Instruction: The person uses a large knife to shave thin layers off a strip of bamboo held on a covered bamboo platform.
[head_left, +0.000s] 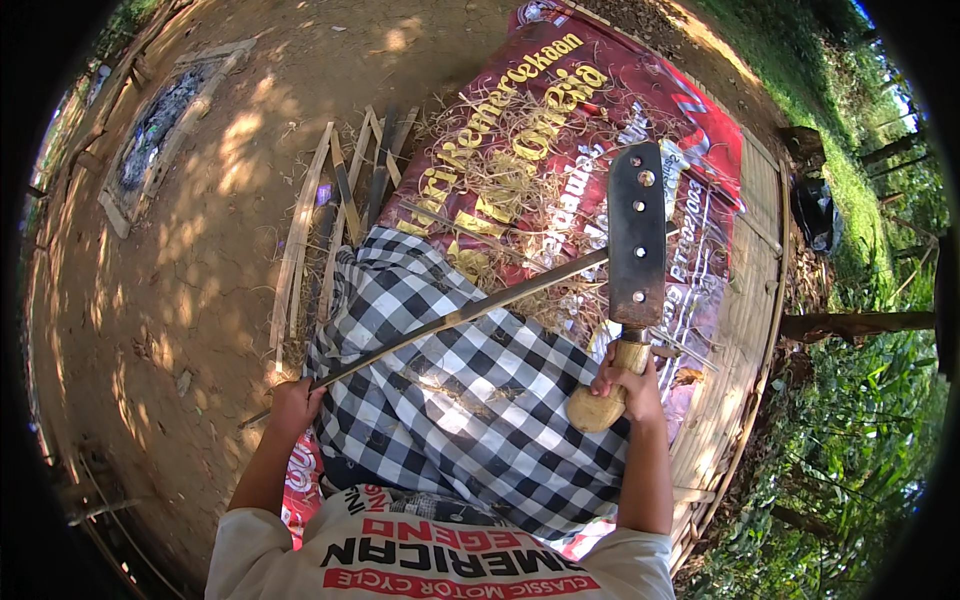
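Observation:
My left hand (296,404) is closed round one end of a long, thin bamboo strip (450,318). The strip slants up to the right across my lap, and its far end meets the left edge of a big cleaver (637,225). My right hand (632,382) grips the cleaver by its thick, pale wooden handle. Dark and broad, the blade has several round holes and points away from me. Beneath both lies a black-and-white checkered cloth (470,400) spread over my legs. Curly bamboo shavings (510,190) are scattered past the cloth.
A dark red printed banner (600,85) covers a bamboo platform (745,330). Several split bamboo pieces (298,245) lean at the platform's left side. A framed ash pit (165,130) lies on the dirt ground, far left. Green plants and a horizontal log (855,325) are to the right.

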